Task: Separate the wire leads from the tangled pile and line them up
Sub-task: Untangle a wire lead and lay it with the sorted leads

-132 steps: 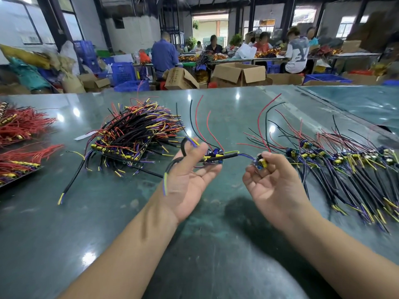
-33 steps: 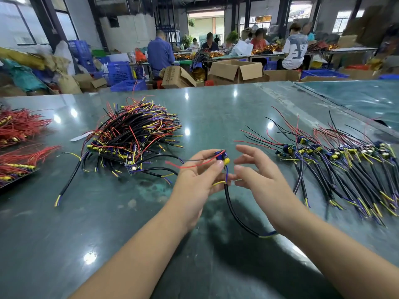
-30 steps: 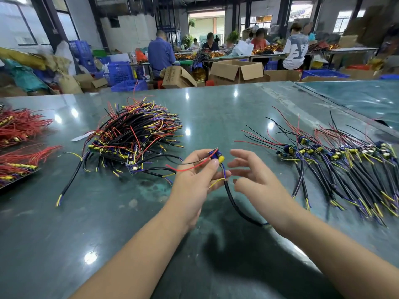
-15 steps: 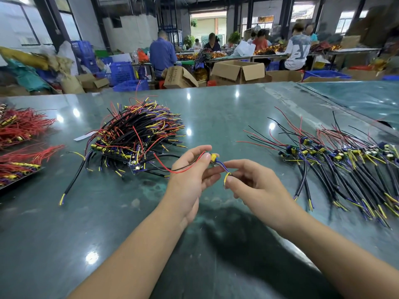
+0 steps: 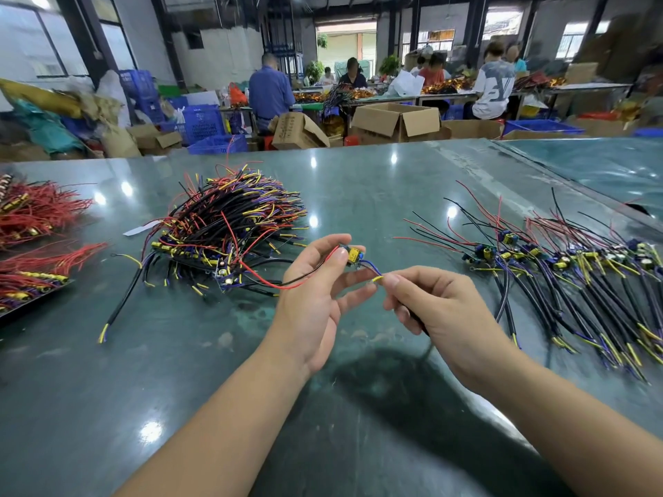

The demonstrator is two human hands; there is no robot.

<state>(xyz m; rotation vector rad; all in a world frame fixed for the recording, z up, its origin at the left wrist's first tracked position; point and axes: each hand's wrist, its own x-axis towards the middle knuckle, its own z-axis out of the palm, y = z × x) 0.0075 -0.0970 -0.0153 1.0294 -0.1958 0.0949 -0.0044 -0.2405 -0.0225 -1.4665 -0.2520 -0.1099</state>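
Above the green table [image 5: 107, 407], btwn tangled pile [image 5: 229, 227] & lined-up row [image 5: 574, 281], my left hand [image 5: 315, 299] pinches one lead's yellow component [image 5: 354, 255]; right hand [image 5: 441, 310] pinches its yellow/blue wire tip [image 5: 376, 278].

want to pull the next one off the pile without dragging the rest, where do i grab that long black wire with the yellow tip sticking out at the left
Pinch the black wire near its yellow tip, coming from the near left. That end lies flat on the table, apart from the tangled pile, with bare surface on both sides. Its other end runs under the pile, so it may snag; draw it out slowly along its own line.
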